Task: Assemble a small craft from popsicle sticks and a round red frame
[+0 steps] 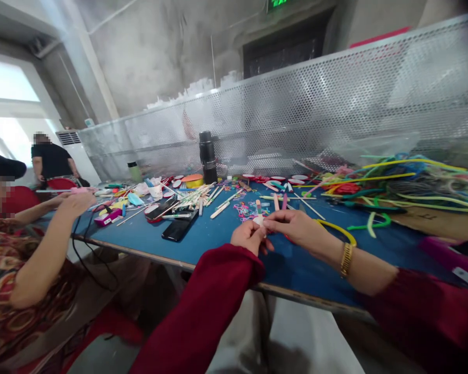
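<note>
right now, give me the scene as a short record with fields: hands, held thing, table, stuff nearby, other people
left hand: left hand pinches a small craft stick
right hand: right hand pinches the same piece; gold bracelet
surface: blue table
nearby: black phone, black bottle, pipe cleaners
others: co-worker's hand on the left

A single head-worn camera looks forward and slightly down across the blue table [148, 236], whose near edge runs diagonally from 9 o'clock toward 5 o'clock. The wearer's hands sit close, just below frame centre, and the perforated metal screen [335, 98] closes the view from 11 to 3 o'clock. A seated co-worker [19, 270] occupies 8 o'clock, near the lens
</note>
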The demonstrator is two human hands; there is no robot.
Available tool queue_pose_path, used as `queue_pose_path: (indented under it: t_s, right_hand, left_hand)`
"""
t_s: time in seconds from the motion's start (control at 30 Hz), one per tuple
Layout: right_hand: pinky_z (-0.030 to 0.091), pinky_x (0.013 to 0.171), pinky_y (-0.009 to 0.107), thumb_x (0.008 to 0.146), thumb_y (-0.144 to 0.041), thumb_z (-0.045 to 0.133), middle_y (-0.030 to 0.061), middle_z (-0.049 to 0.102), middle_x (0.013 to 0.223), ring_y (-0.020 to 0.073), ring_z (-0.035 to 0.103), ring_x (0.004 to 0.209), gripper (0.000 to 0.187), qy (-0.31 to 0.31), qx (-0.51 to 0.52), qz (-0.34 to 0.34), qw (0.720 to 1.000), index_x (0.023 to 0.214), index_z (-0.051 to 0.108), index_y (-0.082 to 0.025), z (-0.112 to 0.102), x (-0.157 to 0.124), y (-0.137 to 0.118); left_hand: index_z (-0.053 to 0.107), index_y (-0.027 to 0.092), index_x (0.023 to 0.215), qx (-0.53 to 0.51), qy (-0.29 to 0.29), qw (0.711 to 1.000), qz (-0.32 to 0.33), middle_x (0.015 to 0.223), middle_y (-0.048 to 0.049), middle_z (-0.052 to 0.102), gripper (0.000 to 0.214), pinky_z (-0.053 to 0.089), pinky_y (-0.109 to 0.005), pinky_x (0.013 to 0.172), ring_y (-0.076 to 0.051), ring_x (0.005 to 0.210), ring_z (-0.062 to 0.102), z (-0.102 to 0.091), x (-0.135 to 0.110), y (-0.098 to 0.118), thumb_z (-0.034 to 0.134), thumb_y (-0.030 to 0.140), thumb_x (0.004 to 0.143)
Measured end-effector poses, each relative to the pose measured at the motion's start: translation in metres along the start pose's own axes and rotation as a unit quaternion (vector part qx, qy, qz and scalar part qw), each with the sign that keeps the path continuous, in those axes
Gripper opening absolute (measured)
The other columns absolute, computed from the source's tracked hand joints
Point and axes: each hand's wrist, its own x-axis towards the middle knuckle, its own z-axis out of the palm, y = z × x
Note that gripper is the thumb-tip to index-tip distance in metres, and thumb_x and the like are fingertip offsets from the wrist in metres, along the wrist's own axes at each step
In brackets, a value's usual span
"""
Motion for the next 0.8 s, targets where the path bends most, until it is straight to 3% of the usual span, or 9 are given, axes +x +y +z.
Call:
queue_pose_path:
  t_s: [0.13, 0.2, 0.3, 0.4, 0.5, 0.57, 0.7, 0.8]
  right_hand:
    - [0.054, 0.069, 0.032, 0.072, -0.07, 0.075, 0.0057, 0.078, 0.077, 0.0209, 0.068, 0.074, 0.05, -0.037, 0.043, 0.034, 0.998, 0.077, 0.079, -0.021, -0.001, 0.003, 0.002]
    - [0.053, 0.07, 0.033, 0.072, -0.07, 0.074, 0.005, 0.078, 0.077, 0.0214, 0.068, 0.074, 0.05, -0.016, 0.017, 0.027, 0.999, 0.078, 0.08, -0.021, -0.008, 0.005, 0.007]
    - [0.051, 0.071, 0.034, 0.072, -0.07, 0.072, 0.0048, 0.078, 0.08, 0.0231, 0.068, 0.075, 0.048, 0.086, -0.069, 0.002, 0.994, 0.079, 0.079, -0.023, -0.029, 0.007, 0.018]
    - [0.047, 0.069, 0.036, 0.081, -0.064, 0.066, 0.0066, 0.077, 0.079, 0.0239, 0.066, 0.071, 0.042, 0.194, -0.179, 0.0, 0.964, 0.078, 0.076, -0.023, -0.059, 0.001, 0.033]
    - [0.044, 0.068, 0.037, 0.086, -0.056, 0.064, 0.0096, 0.077, 0.079, 0.0261, 0.066, 0.072, 0.036, 0.261, -0.229, 0.036, 0.937, 0.083, 0.076, -0.022, -0.083, -0.009, 0.045]
    - [0.045, 0.068, 0.038, 0.087, -0.053, 0.063, 0.0112, 0.078, 0.082, 0.0277, 0.068, 0.075, 0.035, 0.279, -0.235, 0.057, 0.929, 0.085, 0.077, -0.022, -0.091, -0.013, 0.049]
    - [0.046, 0.069, 0.038, 0.086, -0.054, 0.063, 0.0124, 0.079, 0.085, 0.0285, 0.069, 0.078, 0.037, 0.269, -0.221, 0.057, 0.936, 0.084, 0.078, -0.021, -0.081, -0.014, 0.047]
    - [0.051, 0.074, 0.036, 0.085, -0.058, 0.063, 0.0088, 0.081, 0.087, 0.0267, 0.072, 0.081, 0.04, 0.206, -0.175, 0.034, 0.962, 0.088, 0.08, -0.022, -0.057, -0.012, 0.035]
  left_hand:
    - [0.053, 0.02, 0.079, 0.011, -0.002, 1.0, 0.006, 0.055, 0.004, 0.065, 0.027, 0.034, -0.019, 0.046, -0.008, 0.041, 0.05, 0.0, -0.001, -0.001, 0.064, 0.041, 0.092]
    - [0.053, 0.02, 0.079, 0.0, -0.001, 1.0, 0.009, 0.054, 0.0038, 0.065, 0.025, 0.035, -0.018, 0.046, -0.008, 0.041, 0.05, 0.0, -0.001, -0.001, 0.064, 0.04, 0.09]
    - [0.052, 0.02, 0.079, -0.029, 0.006, 1.0, 0.01, 0.057, 0.0022, 0.067, 0.028, 0.032, -0.018, 0.044, -0.008, 0.042, 0.054, 0.0, -0.001, -0.001, 0.064, 0.043, 0.088]
    - [0.054, 0.019, 0.078, -0.043, 0.014, 0.999, 0.016, 0.066, -0.0011, 0.072, 0.031, 0.027, -0.017, 0.044, -0.009, 0.047, 0.06, -0.001, -0.001, -0.003, 0.069, 0.045, 0.084]
    - [0.062, 0.017, 0.078, -0.033, 0.029, 0.998, 0.044, 0.077, -0.0024, 0.074, 0.028, 0.031, -0.018, 0.045, -0.008, 0.052, 0.062, -0.002, 0.0, -0.006, 0.073, 0.043, 0.081]
    - [0.066, 0.017, 0.079, -0.021, 0.037, 0.998, 0.055, 0.073, -0.0008, 0.071, 0.027, 0.032, -0.019, 0.046, -0.008, 0.051, 0.06, -0.003, 0.0, -0.009, 0.075, 0.042, 0.079]
    - [0.067, 0.017, 0.084, -0.034, 0.048, 0.997, 0.055, 0.067, 0.001, 0.067, 0.026, 0.032, -0.019, 0.046, -0.009, 0.05, 0.06, -0.004, 0.001, -0.01, 0.077, 0.041, 0.077]
    - [0.064, 0.017, 0.085, -0.043, 0.048, 0.996, 0.054, 0.068, 0.0004, 0.069, 0.027, 0.034, -0.018, 0.047, -0.009, 0.051, 0.06, -0.006, 0.004, -0.01, 0.079, 0.039, 0.076]
